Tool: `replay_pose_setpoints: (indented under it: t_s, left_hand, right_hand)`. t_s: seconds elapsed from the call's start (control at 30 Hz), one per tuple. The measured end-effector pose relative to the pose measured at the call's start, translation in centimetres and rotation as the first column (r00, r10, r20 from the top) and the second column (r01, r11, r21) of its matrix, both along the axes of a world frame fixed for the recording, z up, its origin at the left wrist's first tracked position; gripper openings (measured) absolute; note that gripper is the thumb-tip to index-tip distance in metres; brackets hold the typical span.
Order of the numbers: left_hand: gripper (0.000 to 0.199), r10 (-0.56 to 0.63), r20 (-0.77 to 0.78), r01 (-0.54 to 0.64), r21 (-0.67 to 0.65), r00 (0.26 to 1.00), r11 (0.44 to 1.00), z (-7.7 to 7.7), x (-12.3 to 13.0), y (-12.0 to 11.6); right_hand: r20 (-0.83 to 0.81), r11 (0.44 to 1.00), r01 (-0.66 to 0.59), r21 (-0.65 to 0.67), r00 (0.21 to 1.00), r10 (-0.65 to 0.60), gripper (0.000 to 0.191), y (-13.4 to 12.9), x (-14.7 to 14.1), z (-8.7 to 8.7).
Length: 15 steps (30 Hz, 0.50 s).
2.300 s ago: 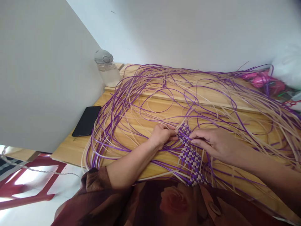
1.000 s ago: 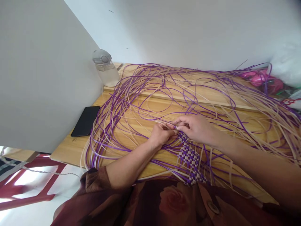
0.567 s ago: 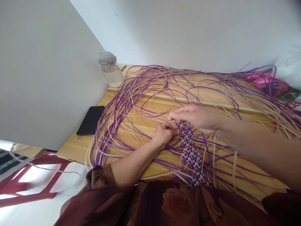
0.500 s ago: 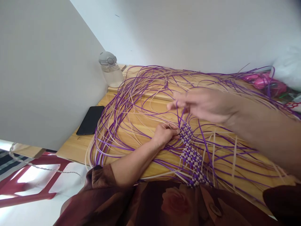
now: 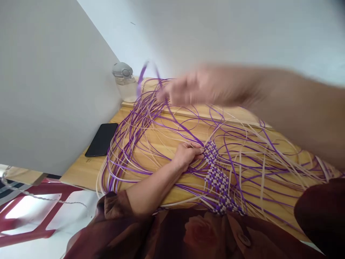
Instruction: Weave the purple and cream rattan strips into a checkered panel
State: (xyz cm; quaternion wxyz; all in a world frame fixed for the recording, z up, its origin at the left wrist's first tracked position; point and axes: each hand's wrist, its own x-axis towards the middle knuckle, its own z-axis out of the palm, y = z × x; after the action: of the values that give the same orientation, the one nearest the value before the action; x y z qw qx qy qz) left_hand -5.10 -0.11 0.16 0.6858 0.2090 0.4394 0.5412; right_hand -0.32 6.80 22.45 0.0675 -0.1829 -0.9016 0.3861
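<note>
At the surface's left edge I have a flat, smooth black phone; at its far left corner, a clear bottle with a rounded grey lid stands close to the grey panel. Next, thin, flexible strands, purple and beige, arc in loose loops over the grained wooden table. My left hand pinches the left side of the woven band, a checkered, knobbly piece extending from the middle of the surface to the near edge at my shirt. My right hand is raised above the far part of the surface, fingers close together; a purple strand runs from the band's far end to its fingertips, but blur prevents me from confirming the grip. Compared with half a second ago, my right hand is higher and farther left, and the strand extends longer from the weave; my left hand is unchanged. Bare wood lies between the phone and the near left corner; a narrow board follows the far edge, with the pale wall behind limiting reach.
</note>
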Motion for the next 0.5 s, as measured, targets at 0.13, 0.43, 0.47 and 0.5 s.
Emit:
replay_pose_setpoints:
  t_s: [0.13, 0.43, 0.47, 0.5]
  left_hand:
    - [0.022, 0.003, -0.025, -0.001, 0.062, 1.0, 0.998, -0.2, 0.1, 0.0]
    - [0.021, -0.003, 0.009, 0.003, -0.003, 1.0, 1.0, 0.1, 0.1, 0.1]
    - [0.022, 0.0, 0.011, 0.0, -0.008, 1.0, 1.0, 0.1, 0.1, 0.1]
    - [0.022, -0.002, 0.008, 0.002, -0.009, 1.0, 1.0, 0.1, 0.1, 0.1]
  right_hand:
    - [0.525, 0.967, -0.12, 0.226, 0.851, -0.018, 0.026, 0.2, 2.7, -8.0]
    - [0.367, 0.97, 0.182, 0.161, 0.901, -0.23, 0.018, 0.6, 5.0, -10.0]
    - [0.308, 0.967, 0.199, 0.161, 0.92, -0.241, 0.017, 0.6, 4.3, -9.2]
    - [0.221, 0.964, 0.213, 0.161, 0.944, -0.246, 0.016, 0.7, 3.3, -8.1]
